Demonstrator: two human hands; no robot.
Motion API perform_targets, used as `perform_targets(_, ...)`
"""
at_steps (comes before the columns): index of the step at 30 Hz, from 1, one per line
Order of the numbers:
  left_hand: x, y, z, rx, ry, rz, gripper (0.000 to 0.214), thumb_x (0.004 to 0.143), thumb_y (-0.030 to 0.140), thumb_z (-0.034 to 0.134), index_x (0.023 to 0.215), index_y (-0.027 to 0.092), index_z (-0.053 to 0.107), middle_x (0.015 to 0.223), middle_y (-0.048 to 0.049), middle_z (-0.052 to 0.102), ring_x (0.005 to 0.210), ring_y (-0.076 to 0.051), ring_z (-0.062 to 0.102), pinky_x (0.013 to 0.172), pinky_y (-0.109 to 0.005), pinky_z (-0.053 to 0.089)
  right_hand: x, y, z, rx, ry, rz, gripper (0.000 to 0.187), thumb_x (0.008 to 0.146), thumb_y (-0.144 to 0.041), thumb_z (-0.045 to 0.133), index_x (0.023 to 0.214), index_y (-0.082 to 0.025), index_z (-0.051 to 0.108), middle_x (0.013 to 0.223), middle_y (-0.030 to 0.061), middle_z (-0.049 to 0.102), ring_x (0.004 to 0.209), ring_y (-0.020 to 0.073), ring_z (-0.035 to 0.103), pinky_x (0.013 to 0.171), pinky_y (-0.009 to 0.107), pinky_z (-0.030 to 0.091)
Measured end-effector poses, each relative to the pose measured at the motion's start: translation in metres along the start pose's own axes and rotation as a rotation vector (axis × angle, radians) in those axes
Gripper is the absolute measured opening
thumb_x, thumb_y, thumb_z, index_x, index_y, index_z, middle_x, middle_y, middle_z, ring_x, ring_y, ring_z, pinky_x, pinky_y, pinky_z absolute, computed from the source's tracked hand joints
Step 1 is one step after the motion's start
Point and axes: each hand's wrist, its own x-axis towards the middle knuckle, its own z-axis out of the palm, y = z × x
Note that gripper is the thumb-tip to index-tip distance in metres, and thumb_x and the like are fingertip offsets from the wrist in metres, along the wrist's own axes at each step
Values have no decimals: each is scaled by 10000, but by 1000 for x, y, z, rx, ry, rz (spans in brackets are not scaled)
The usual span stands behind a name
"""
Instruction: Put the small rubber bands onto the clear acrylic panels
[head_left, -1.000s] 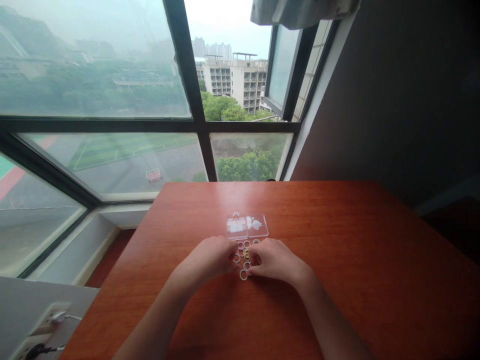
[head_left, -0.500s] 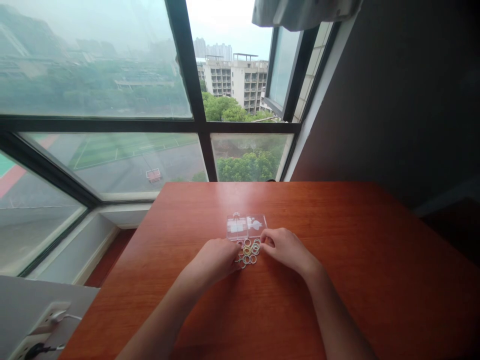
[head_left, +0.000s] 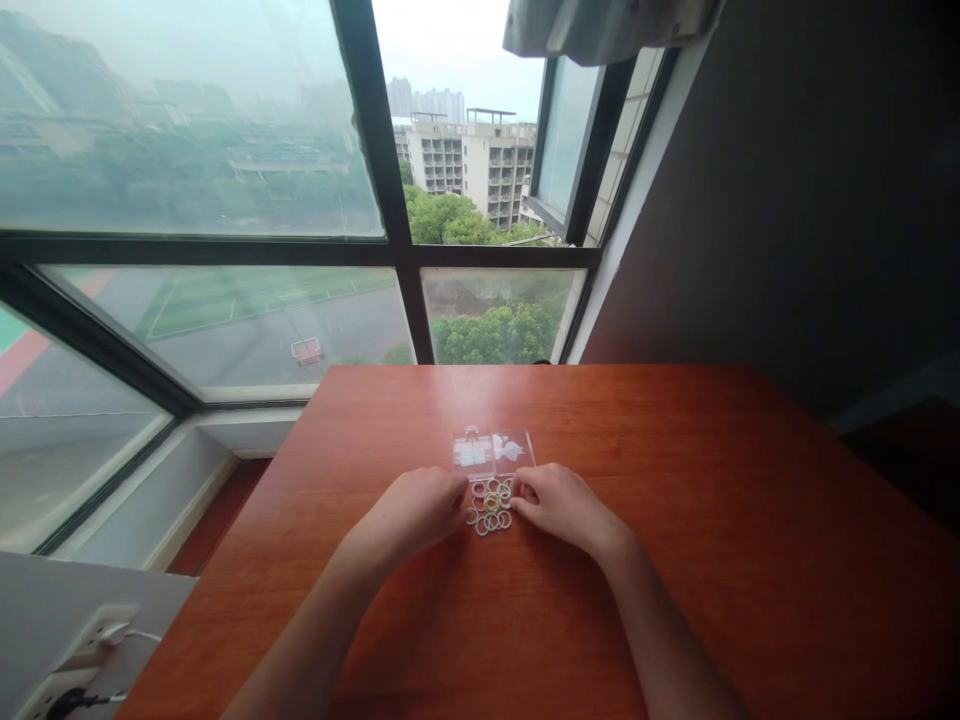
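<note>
Several small pastel rings (head_left: 492, 502), which look like hair ties, lie loosely grouped on the wooden table. Yellow ones are in the middle, a pink one at the upper left and pale ones around them. My left hand (head_left: 421, 508) is at the left edge of the group, its fingers curled and their tips hidden. On the other side, my right hand (head_left: 564, 503) has thumb and index finger brought together at the right edge of the rings. Whether either hand holds a ring cannot be made out. A clear plastic box (head_left: 472, 468) lies opened flat just beyond the rings.
The reddish-brown table (head_left: 697, 520) reaches to a dark-framed window (head_left: 409, 257). A grey curtain (head_left: 600, 30) hangs at the upper right. Wall sockets (head_left: 97, 640) with plugged-in cables are at the lower left, beside the table's edge.
My left hand has drawn back to the left, uncovering rings on that side. My right hand has shifted slightly left, against the group. Some rings sit closer together.
</note>
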Motion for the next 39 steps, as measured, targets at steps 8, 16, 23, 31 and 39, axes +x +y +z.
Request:
perform_targets(8, 1, -9, 3, -22, 42, -9, 156, 813, 208, 487, 681, 188, 567, 638, -50, 623, 553, -181, 567, 525, -256, 319, 3, -3, 7, -28, 33, 42, 116, 811, -338, 647, 798, -223, 661, 742, -7, 679, 670, 125, 575, 558, 223, 267)
perform_targets(16, 3, -8, 3, 0, 49, -2, 191, 846, 229, 459, 705, 184, 578, 673, -55, 642, 565, -170, 567, 512, -249, 277, 1, -3, 6, 38, -6, 10, 73, 818, -234, 594, 783, -205, 650, 713, -12, 662, 642, 110, 554, 566, 211, 287)
perform_targets(23, 4, -5, 0, -78, 121, 28, 207, 876, 317, 481, 762, 196, 605, 728, -36, 655, 593, -150, 556, 526, -234, 298, 3, -1, 4, 159, 112, -44, 88, 832, -241, 573, 778, -195, 624, 634, -32, 600, 589, 101, 518, 553, 201, 309)
perform_targets(31, 20, 5, 15, -409, 309, 135, 162, 870, 280, 497, 872, 189, 631, 814, -23, 660, 701, -130, 557, 623, -216, 402, 8, -3, 5, 230, 274, -88, 95, 845, -269, 580, 788, -199, 610, 639, -28, 593, 582, 109, 520, 562, 209, 345)
perform_targets(39, 26, 3, 23, -563, 348, 123, 142, 837, 222, 496, 799, 167, 621, 727, -5, 628, 632, -104, 527, 599, -207, 410, 8, -7, 3, 224, 289, -84, 95, 857, -263, 562, 816, -201, 623, 656, -19, 617, 599, 117, 545, 593, 210, 377)
